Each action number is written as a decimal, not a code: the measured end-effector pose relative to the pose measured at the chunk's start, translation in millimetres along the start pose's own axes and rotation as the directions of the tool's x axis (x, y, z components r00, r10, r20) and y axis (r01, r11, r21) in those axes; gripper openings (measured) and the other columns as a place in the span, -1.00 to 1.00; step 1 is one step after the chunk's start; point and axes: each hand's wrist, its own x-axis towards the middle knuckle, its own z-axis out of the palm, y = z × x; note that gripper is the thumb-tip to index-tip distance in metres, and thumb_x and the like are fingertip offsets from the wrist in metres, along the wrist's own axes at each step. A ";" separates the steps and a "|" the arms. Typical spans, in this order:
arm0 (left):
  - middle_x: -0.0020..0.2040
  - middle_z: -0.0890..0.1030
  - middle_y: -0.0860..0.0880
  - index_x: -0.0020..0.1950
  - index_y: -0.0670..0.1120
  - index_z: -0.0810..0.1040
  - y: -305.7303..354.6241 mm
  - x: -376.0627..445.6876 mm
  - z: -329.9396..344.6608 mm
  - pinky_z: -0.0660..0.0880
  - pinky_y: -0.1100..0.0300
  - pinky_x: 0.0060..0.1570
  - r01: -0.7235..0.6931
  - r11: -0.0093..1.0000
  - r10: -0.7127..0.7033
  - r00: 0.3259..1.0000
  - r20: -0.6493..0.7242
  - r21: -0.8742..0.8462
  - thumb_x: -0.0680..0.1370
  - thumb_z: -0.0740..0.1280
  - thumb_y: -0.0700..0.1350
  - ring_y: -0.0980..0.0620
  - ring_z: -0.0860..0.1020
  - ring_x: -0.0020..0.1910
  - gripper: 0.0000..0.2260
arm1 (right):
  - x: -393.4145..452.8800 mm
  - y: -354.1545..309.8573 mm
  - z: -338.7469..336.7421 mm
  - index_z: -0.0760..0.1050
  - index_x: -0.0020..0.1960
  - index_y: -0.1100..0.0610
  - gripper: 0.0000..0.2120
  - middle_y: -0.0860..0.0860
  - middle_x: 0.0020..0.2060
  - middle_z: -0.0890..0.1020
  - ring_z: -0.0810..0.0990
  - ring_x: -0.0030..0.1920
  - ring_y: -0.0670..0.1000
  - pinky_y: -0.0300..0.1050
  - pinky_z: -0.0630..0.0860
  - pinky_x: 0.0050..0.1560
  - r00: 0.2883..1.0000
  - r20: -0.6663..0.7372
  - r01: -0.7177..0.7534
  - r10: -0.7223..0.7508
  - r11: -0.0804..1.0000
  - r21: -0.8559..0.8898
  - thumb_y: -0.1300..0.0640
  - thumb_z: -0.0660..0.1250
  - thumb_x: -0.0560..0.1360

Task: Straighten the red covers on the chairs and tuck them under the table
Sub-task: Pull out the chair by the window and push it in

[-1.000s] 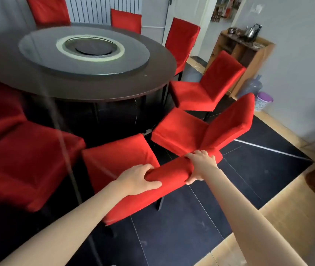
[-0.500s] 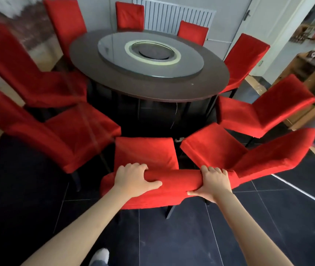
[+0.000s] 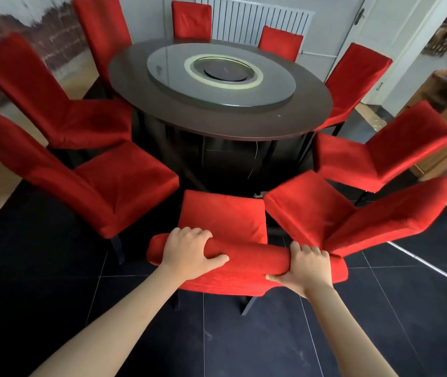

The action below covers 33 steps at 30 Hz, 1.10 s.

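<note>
Head view: the left hand point(image 3: 189, 251) and right hand point(image 3: 308, 268) both grip the top of the nearest chair point(image 3: 225, 221), fingers curled over its red cover point(image 3: 255, 263), its seat facing the round table point(image 3: 216, 115). Best to push evenly with both hands, straight in, clear of the neighbouring chair point(image 3: 353, 221). Compared with a second ago, the chair now squarely faces the table

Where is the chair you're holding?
Low in the head view, the held chair faces the round table, between two other red chairs.
</note>
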 end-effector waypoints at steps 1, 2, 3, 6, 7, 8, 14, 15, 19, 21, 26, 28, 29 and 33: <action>-0.06 0.66 0.08 0.12 0.02 0.62 0.1 -1.3 0.9 0.44 0.09 0.00 -0.016 1.000 0.016 1.000 -0.020 0.005 0.33 0.04 0.51 0.02 0.60 -0.09 -0.28 | 0.7 0.1 -0.3 0.42 0.07 0.01 -0.19 -0.05 -0.02 0.60 0.56 0.06 0.07 -0.02 0.39 0.06 1.000 0.003 0.004 -0.004 1.000 -0.002 -0.61 0.22 0.13; -0.08 0.66 0.07 0.10 0.00 0.63 0.5 -0.5 0.7 0.45 0.09 -0.02 -0.029 1.000 0.030 0.999 -0.035 0.005 0.34 0.06 0.50 0.01 0.60 -0.11 -0.29 | 2.4 0.9 -1.0 0.42 0.08 0.00 -0.18 -0.06 -0.01 0.59 0.55 0.07 0.06 -0.02 0.39 0.06 1.000 0.010 0.014 -0.014 1.000 -0.004 -0.62 0.21 0.13; -0.12 0.66 0.06 0.08 -0.01 0.64 0.8 1.0 0.0 0.46 0.09 -0.05 -0.040 0.999 0.040 0.998 -0.048 0.004 0.34 0.07 0.48 0.01 0.60 -0.14 -0.30 | 4.6 2.4 -1.8 0.42 0.09 -0.01 -0.18 -0.06 0.00 0.59 0.54 0.08 0.06 -0.02 0.40 0.06 0.999 0.022 0.027 -0.026 1.000 -0.008 -0.62 0.20 0.13; -0.22 0.65 0.05 -0.03 -0.04 0.66 2.6 5.8 -1.2 0.48 0.11 -0.17 -0.063 0.998 0.064 0.995 -0.073 0.016 0.34 0.12 0.46 0.01 0.60 -0.25 -0.36 | 9.7 6.7 -1.9 0.42 0.13 -0.03 -0.17 -0.07 0.03 0.57 0.51 0.13 0.05 -0.01 0.40 0.08 0.998 0.042 0.042 -0.042 0.999 0.003 -0.62 0.18 0.12; -0.25 0.64 0.05 -0.05 -0.04 0.66 3.1 7.0 -0.9 0.49 0.12 -0.20 -0.065 0.998 0.066 0.995 -0.076 0.019 0.34 0.13 0.45 0.01 0.59 -0.27 -0.37 | 10.5 7.3 -1.3 0.42 0.15 -0.04 -0.16 -0.07 0.04 0.56 0.50 0.15 0.05 0.00 0.39 0.09 0.998 0.046 0.037 -0.037 0.999 0.013 -0.62 0.19 0.11; -0.26 0.64 0.05 -0.07 -0.04 0.66 2.7 7.5 -0.2 0.49 0.12 -0.21 -0.067 0.998 0.068 0.994 -0.081 0.019 0.34 0.14 0.45 0.01 0.59 -0.28 -0.37 | 10.6 7.1 -0.6 0.42 0.16 -0.05 -0.15 -0.07 0.06 0.55 0.49 0.16 0.05 0.00 0.39 0.11 0.998 0.053 0.030 -0.031 0.999 0.023 -0.62 0.19 0.11; -0.19 0.66 0.05 0.00 -0.04 0.65 -6.6 19.5 -4.5 0.50 0.11 -0.15 -0.079 0.997 0.081 0.993 -0.089 0.023 0.35 0.07 0.48 0.00 0.60 -0.20 -0.31 | 19.2 1.2 -7.0 0.41 0.20 -0.08 -0.13 -0.06 0.08 0.53 0.47 0.19 0.08 0.08 0.37 0.21 0.997 0.076 -0.009 0.003 0.997 0.077 -0.63 0.21 0.09; -0.16 0.66 0.05 0.03 -0.03 0.65 -8.0 22.9 -5.8 0.49 0.11 -0.12 -0.077 0.997 0.079 0.993 -0.084 0.024 0.35 0.05 0.48 0.00 0.60 -0.18 -0.30 | 21.7 0.3 -9.0 0.41 0.19 -0.08 -0.14 -0.05 0.08 0.53 0.47 0.19 0.09 0.10 0.37 0.21 0.997 0.076 -0.016 0.010 0.997 0.081 -0.63 0.21 0.09; -0.08 0.66 0.08 0.11 0.00 0.61 -17.3 27.2 -4.1 0.47 0.13 -0.05 -0.074 0.996 0.077 0.996 -0.046 0.052 0.34 -0.03 0.51 0.03 0.58 -0.09 -0.25 | 25.6 -7.6 -7.6 0.41 0.21 -0.10 -0.14 -0.06 0.10 0.52 0.45 0.21 0.08 0.15 0.33 0.23 0.994 0.105 -0.017 0.007 0.995 0.099 -0.62 0.22 0.09; -0.05 0.65 0.08 0.13 0.00 0.61 -23.3 27.0 -1.8 0.47 0.12 -0.04 -0.071 0.996 0.074 0.997 -0.034 0.062 0.34 -0.04 0.51 0.03 0.58 -0.06 -0.24 | 27.0 -12.5 -4.4 0.40 0.24 -0.12 -0.13 -0.07 0.12 0.52 0.44 0.22 0.07 0.16 0.31 0.23 0.994 0.112 -0.006 -0.006 0.994 0.105 -0.61 0.22 0.10; -0.02 0.65 0.08 0.16 0.02 0.59 -31.1 39.0 -4.8 0.46 0.12 -0.01 -0.061 0.993 0.061 0.998 -0.004 0.105 0.36 0.01 0.51 0.03 0.58 -0.03 -0.28 | 39.4 -19.4 -10.0 0.40 0.27 -0.15 -0.15 -0.08 0.14 0.51 0.42 0.24 0.07 0.22 0.25 0.25 0.986 0.164 -0.013 -0.010 0.990 0.139 -0.59 0.26 0.11; -0.04 0.65 0.08 0.15 0.03 0.60 -33.1 44.4 -5.8 0.46 0.13 -0.03 -0.057 0.991 0.057 0.998 0.002 0.120 0.36 0.00 0.52 0.03 0.58 -0.04 -0.27 | 44.3 -20.2 -11.6 0.40 0.27 -0.15 -0.16 -0.07 0.14 0.51 0.43 0.24 0.08 0.24 0.25 0.26 0.986 0.164 -0.024 0.001 0.990 0.141 -0.58 0.27 0.11; -0.03 0.65 0.08 0.15 0.03 0.60 -33.2 46.4 -5.6 0.46 0.13 -0.03 -0.051 0.992 0.050 0.999 0.008 0.119 0.36 0.02 0.51 0.03 0.58 -0.04 -0.28 | 46.3 -19.9 -12.2 0.40 0.27 -0.16 -0.16 -0.07 0.14 0.51 0.43 0.23 0.08 0.24 0.26 0.26 0.986 0.167 -0.027 0.004 0.990 0.136 -0.58 0.27 0.11; 0.01 0.64 0.08 0.19 0.03 0.57 -23.0 53.3 -1.9 0.44 0.12 0.00 -0.026 0.991 0.022 0.999 0.031 0.132 0.37 0.03 0.52 0.02 0.57 -0.01 -0.28 | 54.3 -13.3 -13.1 0.38 0.29 -0.17 -0.15 -0.07 0.17 0.50 0.42 0.25 0.08 0.25 0.25 0.28 0.978 0.204 -0.061 0.035 0.991 0.121 -0.57 0.30 0.12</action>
